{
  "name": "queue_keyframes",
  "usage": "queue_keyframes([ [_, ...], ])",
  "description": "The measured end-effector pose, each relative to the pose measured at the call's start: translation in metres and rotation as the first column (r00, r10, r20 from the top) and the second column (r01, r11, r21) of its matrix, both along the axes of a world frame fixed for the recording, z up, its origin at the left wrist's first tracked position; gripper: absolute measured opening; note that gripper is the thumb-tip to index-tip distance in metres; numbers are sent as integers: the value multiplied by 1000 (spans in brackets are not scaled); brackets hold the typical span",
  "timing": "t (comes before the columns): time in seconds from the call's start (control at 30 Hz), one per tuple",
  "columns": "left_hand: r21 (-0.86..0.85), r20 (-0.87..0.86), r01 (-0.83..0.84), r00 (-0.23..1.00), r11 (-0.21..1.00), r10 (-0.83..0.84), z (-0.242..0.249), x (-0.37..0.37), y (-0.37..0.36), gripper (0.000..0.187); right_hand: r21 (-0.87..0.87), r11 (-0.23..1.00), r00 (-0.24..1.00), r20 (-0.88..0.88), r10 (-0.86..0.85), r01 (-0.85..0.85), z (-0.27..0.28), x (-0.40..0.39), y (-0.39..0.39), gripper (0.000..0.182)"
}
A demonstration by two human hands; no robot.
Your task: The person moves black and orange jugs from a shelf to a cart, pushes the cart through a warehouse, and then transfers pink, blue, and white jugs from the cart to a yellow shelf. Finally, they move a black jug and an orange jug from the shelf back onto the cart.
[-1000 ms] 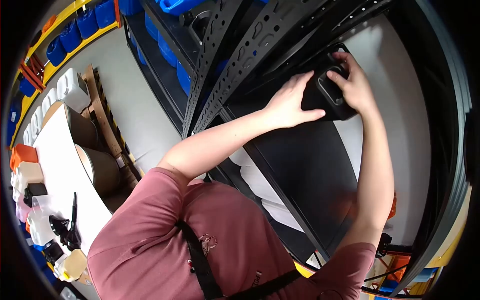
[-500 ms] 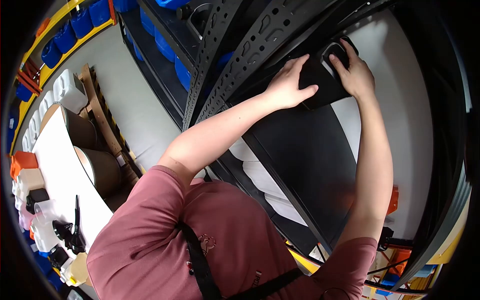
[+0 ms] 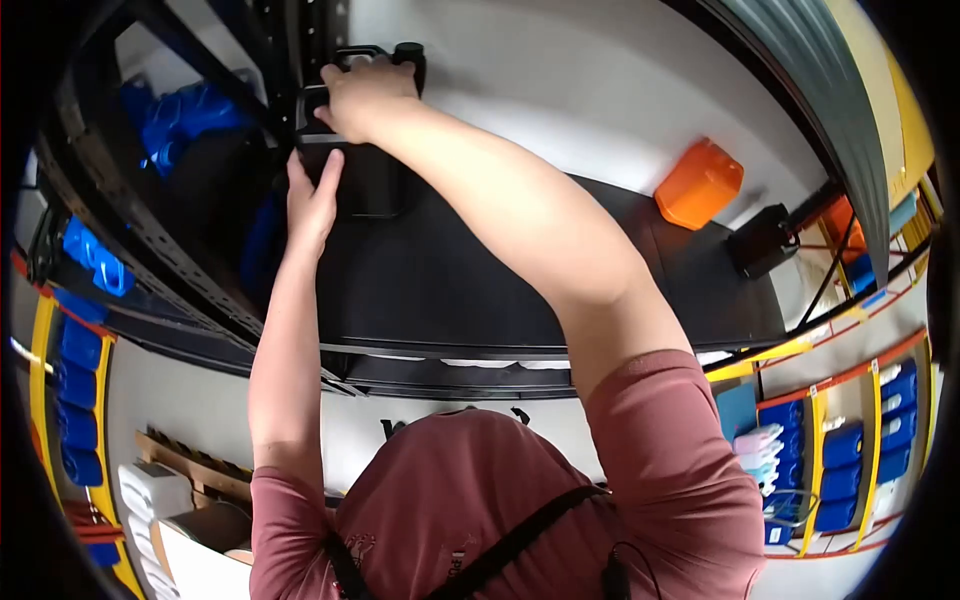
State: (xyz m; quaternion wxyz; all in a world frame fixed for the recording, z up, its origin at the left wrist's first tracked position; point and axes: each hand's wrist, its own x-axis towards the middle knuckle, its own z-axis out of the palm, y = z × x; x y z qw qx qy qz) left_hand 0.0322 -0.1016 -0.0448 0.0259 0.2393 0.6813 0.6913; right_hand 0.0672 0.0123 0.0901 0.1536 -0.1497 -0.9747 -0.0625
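At the left end of the black shelf stands a black jerrycan (image 3: pixel 372 185), upright beside the perforated post. My right hand (image 3: pixel 372 100) reaches over its top, fingers curled at the handle, which they partly cover. Against the near left side of the same jerrycan is my left hand (image 3: pixel 312 208), with thumb and fingers spread apart. Just behind, another black container with a round cap (image 3: pixel 409 56) shows past my right fingers.
Farther right on the black shelf (image 3: pixel 460 290) are an orange canister (image 3: pixel 700 185) and a black canister (image 3: pixel 763 242). A perforated black post (image 3: pixel 275 70) rises at the left, with blue containers (image 3: pixel 195 120) beyond. Racks with blue canisters (image 3: pixel 838 480) stand lower right.
The view has swung round, bringing the shelf level across the picture. My left hand, earlier in the air beside the jerrycan, is now at its side; my right hand stays on its top.
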Motion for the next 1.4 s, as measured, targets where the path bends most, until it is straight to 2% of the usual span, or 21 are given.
queue_keyframes([
  [0.1, 33, -45, 13, 999, 999, -12, -14, -5, 4, 77, -47, 994, 993, -60, 98, -101, -2, 13, 9, 59],
  [0.13, -67, -30, -54, 998, 996, 52, -6, -1, 4, 75, -48, 990, 987, -99, 128, -134, -1, 19, 15, 60],
  [0.17, 1, -26, -17, 1000, 1000, 17, -4, 1, 5, 71, -34, 983, 973, -153, 174, -181, 0, 26, 23, 64],
  [0.3, 160, -119, -71, 989, 985, 91, -31, -1, -1, 76, 151, 937, 889, -299, 347, -315, -2, 113, 55, 65],
  [0.43, 237, -257, -106, 952, 966, 167, -26, 86, -25, 65, 333, 875, 827, -328, 457, -352, -7, 242, 113, 65],
  [0.53, 178, -499, -126, 843, 976, 200, -52, 178, -21, 53, 353, 929, 912, -335, 236, -111, -6, 346, 194, 62],
  [0.63, 103, -626, 66, 780, 993, 13, -88, 280, 5, 47, 271, 938, 911, -402, -93, 215, -9, 455, 308, 60],
  [0.73, -150, -531, 13, 842, 989, -92, -104, 367, 34, 34, 92, 784, 712, -492, -500, 614, -17, 565, 448, 58],
  [0.8, -100, -568, 15, 820, 995, -69, -101, 403, 53, 29, 69, 588, 516, -570, -640, 806, -13, 630, 522, 62],
  [0.9, -84, -668, -35, 744, 996, -30, -79, 432, 65, 28, -155, 346, 257, -414, -873, 925, -15, 709, 620, 79],
  [0.93, -80, -657, -65, 754, 995, -4, -71, 439, 67, 27, -205, 339, 288, -241, -927, 918, -21, 734, 662, 80],
  [0.97, -50, -614, -91, 788, 995, 42, -68, 445, 71, 26, -126, 612, 603, -104, -791, 781, -45, 787, 749, 79],
  [1.0, -78, -609, -130, 791, 988, 56, -63, 449, 72, 27, -227, 593, 557, -205, -805, 773, -40, 785, 724, 72],
  [1.03, -87, -586, -152, 807, 985, 72, -59, 453, 73, 30, -470, 533, 538, -137, -832, 703, -24, 773, 688, 60],
  [1.07, -81, -525, -130, 848, 988, 68, -58, 457, 73, 31, -196, 732, 750, 32, -660, 653, -36, 812, 758, 53],
  [1.1, -57, -492, -115, 868, 992, 72, -52, 462, 74, 30, -755, 578, 680, -249, -690, 309, -32, 800, 730, 54],
  [1.13, -73, -529, -124, 846, 990, 67, -53, 461, 71, 29, -782, 577, 633, -326, -702, 237, -27, 797, 704, 54],
  [1.23, -4, -507, -106, 857, 994, 89, -54, 464, 78, 28, -812, 578, 711, -359, -605, 83, 16, 768, 609, 52],
  [1.3, 26, -484, -66, 872, 997, 70, -51, 468, 78, 26, -792, 602, 823, -276, -496, 97, 36, 769, 587, 47],
  [1.33, 30, -471, -49, 880, 998, 57, -49, 471, 77, 26, -765, 643, 812, -348, -469, 43, 48, 742, 522, 42],
  [1.4, 50, -450, -25, 892, 998, 45, -44, 472, 76, 27, -795, 606, 853, -339, -396, -34, 53, 716, 492, 41],
])
